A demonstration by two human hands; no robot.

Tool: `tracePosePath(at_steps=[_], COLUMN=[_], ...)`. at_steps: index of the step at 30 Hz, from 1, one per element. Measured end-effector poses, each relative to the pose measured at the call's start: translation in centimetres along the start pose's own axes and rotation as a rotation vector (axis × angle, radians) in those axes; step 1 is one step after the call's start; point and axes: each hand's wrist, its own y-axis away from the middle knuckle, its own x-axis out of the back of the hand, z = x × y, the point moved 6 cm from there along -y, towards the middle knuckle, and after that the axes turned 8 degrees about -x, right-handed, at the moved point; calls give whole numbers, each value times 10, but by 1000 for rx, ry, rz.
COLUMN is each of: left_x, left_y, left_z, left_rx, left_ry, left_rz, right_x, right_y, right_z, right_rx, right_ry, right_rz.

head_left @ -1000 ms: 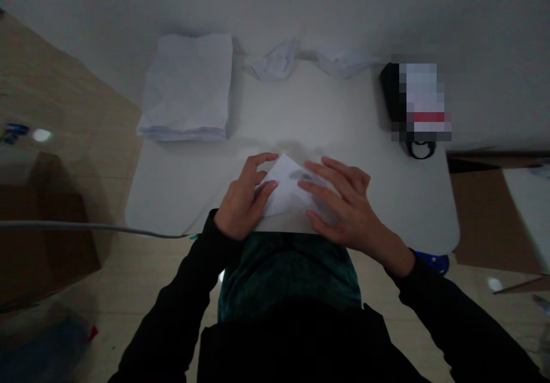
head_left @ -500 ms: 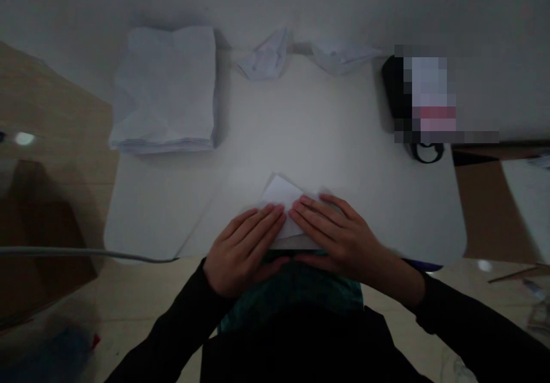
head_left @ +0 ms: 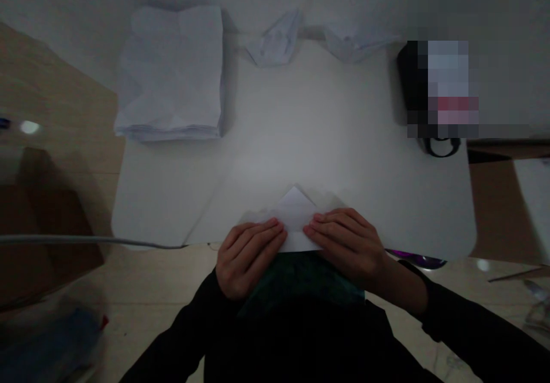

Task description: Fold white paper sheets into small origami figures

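Note:
A folded sheet of white paper point(head_left: 296, 205) lies at the front edge of the table, its pointed corner facing away from me. My left hand point(head_left: 251, 251) holds the left side of the paper, fingers together on top and the thumb hidden. On the right side, my right hand point(head_left: 348, 243) grips the paper the same way, its fingertips angled in toward the middle. A strip of the sheet shows between the two hands along the table edge.
A thick stack of creased white paper point(head_left: 172, 74) sits at the back left of the white table point(head_left: 296, 125). Two folded paper shapes, one left point(head_left: 277, 42) and one right point(head_left: 354, 42), stand at the back. A black case point(head_left: 410, 79), partly pixelated, is back right. A grey cable point(head_left: 94, 240) meets the left front edge.
Both hands have come nearer to me with the paper and moved slightly apart. The paper's point now faces more squarely away, and the thumbs are no longer visible. The camera view has shifted a little.

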Motion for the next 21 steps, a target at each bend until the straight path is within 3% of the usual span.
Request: tracePosePath(at_steps=[9, 21], left_x=[3, -1], left_y=[-12, -37], left_z=[-18, -42], left_rx=[155, 316], left_ry=[3, 47], left_rz=[79, -35], right_x=[6, 5], right_y=[-22, -39], right_z=[14, 32], right_rx=[-278, -472], right_ry=[-184, -111], right_rz=[51, 7])
